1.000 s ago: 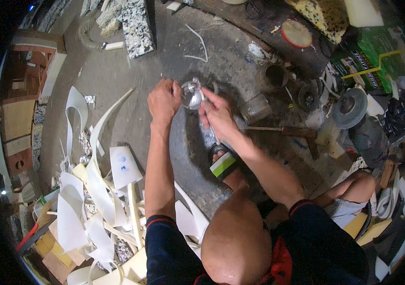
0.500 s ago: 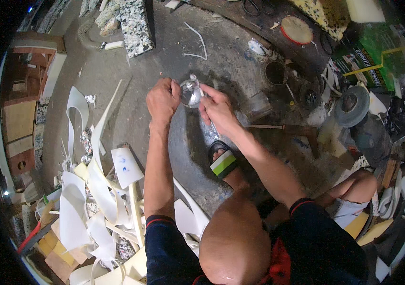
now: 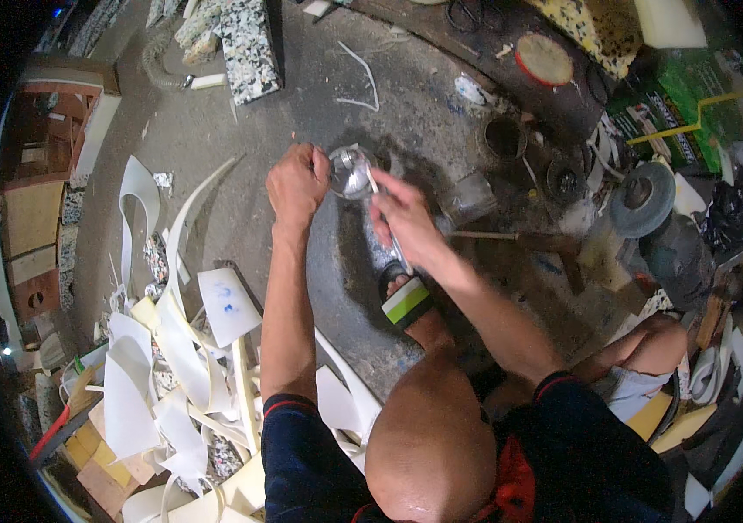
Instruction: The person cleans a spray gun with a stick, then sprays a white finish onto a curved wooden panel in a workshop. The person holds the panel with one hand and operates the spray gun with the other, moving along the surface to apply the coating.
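Note:
A round, shiny metal piece (image 3: 350, 179) lies just above my sandalled foot (image 3: 406, 296) at the centre, with a small fitting on top. My left hand (image 3: 293, 181) is closed in a fist at its left edge, thumb by the rim; what the fingers hold is hidden. My right hand (image 3: 406, 218), a little blurred, grips a slender pale rod (image 3: 398, 253) whose upper end reaches the right side of the metal piece. The rod's lower end is near the sandal.
White foam offcuts (image 3: 132, 392) pile at lower left. Speckled foam blocks (image 3: 249, 61) lie at top. A dark can (image 3: 504, 138), grey disc (image 3: 642, 200), clear container (image 3: 467, 199) and long-handled tool (image 3: 511, 244) crowd the right. A wooden box (image 3: 36, 218) stands far left.
My right hand has shifted slightly down and right with the rod, its index finger lower. My left hand has drifted a few pixels left, still closed beside the metal piece.

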A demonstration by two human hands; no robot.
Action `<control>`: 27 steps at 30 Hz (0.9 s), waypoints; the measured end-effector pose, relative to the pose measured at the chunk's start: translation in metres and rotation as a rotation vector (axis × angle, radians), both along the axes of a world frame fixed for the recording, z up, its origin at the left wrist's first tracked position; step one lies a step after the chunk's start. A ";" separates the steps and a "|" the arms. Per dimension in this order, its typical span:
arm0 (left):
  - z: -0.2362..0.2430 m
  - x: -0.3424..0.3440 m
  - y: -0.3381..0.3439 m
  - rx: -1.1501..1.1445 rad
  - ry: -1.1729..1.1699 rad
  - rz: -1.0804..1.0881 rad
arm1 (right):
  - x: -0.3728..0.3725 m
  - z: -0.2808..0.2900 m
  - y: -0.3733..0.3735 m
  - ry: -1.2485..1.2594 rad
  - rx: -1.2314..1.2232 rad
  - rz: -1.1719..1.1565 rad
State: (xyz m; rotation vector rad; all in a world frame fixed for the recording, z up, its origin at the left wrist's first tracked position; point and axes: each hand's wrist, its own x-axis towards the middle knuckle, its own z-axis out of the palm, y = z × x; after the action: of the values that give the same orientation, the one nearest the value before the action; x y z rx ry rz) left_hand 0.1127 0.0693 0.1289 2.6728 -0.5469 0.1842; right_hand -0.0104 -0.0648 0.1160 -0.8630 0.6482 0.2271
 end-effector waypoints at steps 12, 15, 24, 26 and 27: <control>-0.003 0.001 0.003 -0.013 -0.003 -0.019 | 0.004 -0.006 -0.006 -0.200 0.023 -0.015; -0.003 0.003 0.004 -0.004 -0.024 -0.043 | -0.007 0.002 -0.014 -0.167 -0.080 0.070; -0.001 0.000 -0.001 0.008 -0.018 -0.011 | 0.015 0.003 -0.046 -0.480 -1.477 0.365; 0.000 0.000 -0.001 0.015 -0.005 -0.007 | 0.023 0.009 -0.050 -0.416 -1.563 0.498; 0.000 0.000 -0.001 0.013 -0.005 -0.011 | 0.024 0.013 -0.054 -0.426 -1.583 0.518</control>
State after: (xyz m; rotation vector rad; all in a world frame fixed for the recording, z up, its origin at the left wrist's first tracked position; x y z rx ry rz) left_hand 0.1130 0.0684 0.1290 2.6825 -0.5655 0.1851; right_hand 0.0132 -0.1188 0.1289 -2.5235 0.0602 -0.0707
